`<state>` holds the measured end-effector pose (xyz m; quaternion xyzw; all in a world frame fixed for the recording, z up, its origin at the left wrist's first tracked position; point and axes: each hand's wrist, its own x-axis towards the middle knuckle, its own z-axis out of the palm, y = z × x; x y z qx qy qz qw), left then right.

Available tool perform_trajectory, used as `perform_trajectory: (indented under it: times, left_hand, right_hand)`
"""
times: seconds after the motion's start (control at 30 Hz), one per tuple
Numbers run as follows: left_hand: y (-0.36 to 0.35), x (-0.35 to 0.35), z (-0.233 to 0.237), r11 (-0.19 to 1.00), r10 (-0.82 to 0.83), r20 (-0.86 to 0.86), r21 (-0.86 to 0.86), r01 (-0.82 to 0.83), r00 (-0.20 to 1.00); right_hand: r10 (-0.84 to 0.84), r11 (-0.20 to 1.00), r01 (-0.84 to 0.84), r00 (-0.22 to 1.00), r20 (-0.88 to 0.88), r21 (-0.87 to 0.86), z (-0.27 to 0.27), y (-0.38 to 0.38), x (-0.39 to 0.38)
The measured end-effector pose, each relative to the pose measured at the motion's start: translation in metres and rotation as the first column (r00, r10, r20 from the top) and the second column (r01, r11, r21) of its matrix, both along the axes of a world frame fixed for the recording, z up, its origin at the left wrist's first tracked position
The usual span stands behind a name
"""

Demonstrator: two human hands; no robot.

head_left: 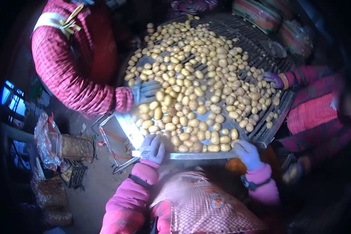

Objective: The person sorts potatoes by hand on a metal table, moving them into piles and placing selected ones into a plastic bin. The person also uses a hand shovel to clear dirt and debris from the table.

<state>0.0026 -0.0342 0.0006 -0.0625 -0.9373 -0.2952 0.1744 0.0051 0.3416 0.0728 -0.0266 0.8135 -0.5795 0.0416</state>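
Note:
Many pale yellow potatoes (183, 121) lie over a sorting table with a metal rim (199, 155). My left hand (152, 149), in a grey-lavender glove, rests at the rim's near left corner, its fingers stretched toward the closest potatoes and holding nothing that I can see. At the near right part of the rim is my right hand (247, 154), gloved alike. Its fingers reach over the edge beside the end potatoes, stretched out; no potato shows in its grasp. A checked apron (206, 199) covers my front.
At the left, a co-worker's gloved hand (145, 93) touches the potatoes. Another person's purple-gloved hand (274, 80) is at the right edge. Dark slats (253, 39) show at the back. A crate (75, 172) and filled sacks (77, 148) stand on the left floor.

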Motion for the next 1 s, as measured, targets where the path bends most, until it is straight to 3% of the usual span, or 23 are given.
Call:
perform_trajectory:
  times: [0.03, 0.07, 0.1, 0.13, 0.17, 0.2, 0.27, 0.3, 0.33, 0.37, 0.4, 0.47, 0.5, 0.67, 0.73, 0.77, 0.8, 0.83, 0.87, 0.9, 0.93, 0.97, 1.0]
  left_hand:
    - [-0.013, -0.002, -0.016, 0.991, 0.023, -0.004, -0.131, -0.024, 1.0]
    - [-0.018, -0.002, -0.018, 0.993, 0.038, 0.001, -0.114, -0.037, 0.999]
    - [-0.02, -0.004, -0.019, 0.986, 0.036, 0.016, -0.16, -0.033, 0.999]
    - [-0.02, -0.006, -0.019, 0.978, 0.033, 0.031, -0.207, -0.026, 0.999]
    - [-0.019, -0.007, -0.017, 0.979, 0.047, 0.03, -0.201, -0.04, 0.998]
    - [-0.019, -0.007, -0.016, 0.984, 0.048, 0.012, -0.172, -0.045, 0.999]
    - [-0.021, -0.008, -0.002, 0.994, 0.023, 0.134, -0.109, -0.008, 0.991]
    - [-0.021, -0.008, -0.005, 0.985, 0.05, 0.028, -0.166, -0.045, 0.998]
    - [-0.023, -0.01, -0.004, 0.984, 0.046, -0.021, -0.171, -0.049, 0.999]
    - [-0.025, -0.01, -0.005, 0.992, 0.037, 0.095, -0.127, -0.025, 0.995]
    - [-0.026, -0.008, -0.005, 0.997, 0.017, 0.212, -0.077, 0.0, 0.977]
    - [-0.027, -0.008, -0.005, 0.998, 0.02, 0.22, -0.065, -0.006, 0.975]
    - [-0.027, -0.008, -0.008, 0.998, 0.027, 0.205, -0.068, -0.013, 0.978]
    - [-0.028, -0.009, -0.003, 0.998, -0.012, 0.229, -0.052, 0.025, 0.973]
    - [-0.03, -0.01, -0.006, 0.998, -0.035, 0.205, -0.052, 0.047, 0.978]
    - [-0.028, -0.011, -0.006, 0.996, -0.015, 0.093, -0.089, 0.023, 0.996]
    - [-0.027, -0.01, -0.008, 0.993, -0.001, -0.022, -0.12, -0.002, 1.0]
    - [-0.028, -0.009, -0.013, 0.991, -0.001, 0.016, -0.136, 0.003, 1.0]
    - [-0.027, -0.009, -0.014, 0.989, 0.002, 0.04, -0.15, 0.004, 0.999]
    - [-0.027, -0.009, -0.013, 0.989, -0.006, 0.045, -0.147, 0.013, 0.999]
    - [-0.026, -0.009, -0.013, 0.989, -0.015, 0.047, -0.146, 0.021, 0.999]
    - [-0.027, -0.01, -0.014, 0.987, -0.023, 0.064, -0.158, 0.033, 0.998]
    - [-0.026, -0.009, -0.015, 0.982, -0.019, 0.057, -0.184, 0.03, 0.998]
  right_hand:
    - [0.043, 0.989, -0.04, 0.999, -0.02, 0.14, 0.005, -0.033, -0.02]
    - [0.196, 0.942, -0.138, 0.966, -0.167, 0.307, -0.001, -0.058, -0.044]
    - [0.276, 0.925, -0.178, 0.922, -0.27, 0.336, -0.017, -0.081, -0.062]
    - [0.569, 0.75, -0.24, 0.708, -0.418, 0.616, -0.012, -0.099, -0.081]
    - [0.427, 0.798, -0.194, 0.851, -0.307, 0.571, -0.021, -0.126, -0.089]
    - [0.441, 0.787, -0.209, 0.848, -0.293, 0.58, -0.042, -0.14, -0.1]
    - [0.536, 0.517, -0.248, 0.84, -0.083, 0.819, -0.07, -0.169, -0.122]
    - [0.548, 0.509, -0.263, 0.833, -0.073, 0.819, -0.069, -0.179, -0.125]
    - [0.536, 0.395, -0.275, 0.844, 0.023, 0.877, -0.069, -0.187, -0.125]
    - [0.512, 0.273, -0.283, 0.852, 0.11, 0.92, -0.065, -0.194, -0.128]
    - [0.518, 0.266, -0.29, 0.847, 0.118, 0.919, -0.068, -0.199, -0.132]
    - [0.392, 0.253, -0.315, 0.898, 0.201, 0.915, -0.079, -0.203, -0.144]
    - [0.405, 0.323, -0.338, 0.894, 0.194, 0.884, -0.08, -0.198, -0.149]
    - [0.33, 0.405, -0.307, 0.928, 0.176, 0.861, -0.062, -0.181, -0.148]
    - [0.34, 0.661, -0.41, 0.91, 0.235, 0.629, -0.07, -0.157, -0.155]
    - [0.259, 0.936, -0.33, 0.88, 0.398, 0.12, -0.047, -0.152, -0.143]
    - [0.167, 0.985, -0.168, 0.865, 0.473, -0.039, -0.02, -0.142, -0.132]
    - [0.086, 0.983, 0.019, 0.829, 0.552, -0.182, -0.004, -0.126, -0.124]
    - [0.061, 0.983, 0.046, 0.832, 0.552, -0.177, -0.006, -0.102, -0.11]
    - [-0.091, 0.977, 0.041, 0.967, 0.236, 0.208, -0.011, -0.078, -0.089]
    - [-0.104, 0.821, 0.159, 0.986, -0.132, 0.548, -0.014, -0.062, -0.072]
    - [-0.133, 0.815, 0.186, 0.982, -0.136, 0.548, -0.006, -0.057, -0.059]
    - [-0.158, 0.879, 0.231, 0.966, -0.202, 0.416, 0.008, -0.054, -0.046]
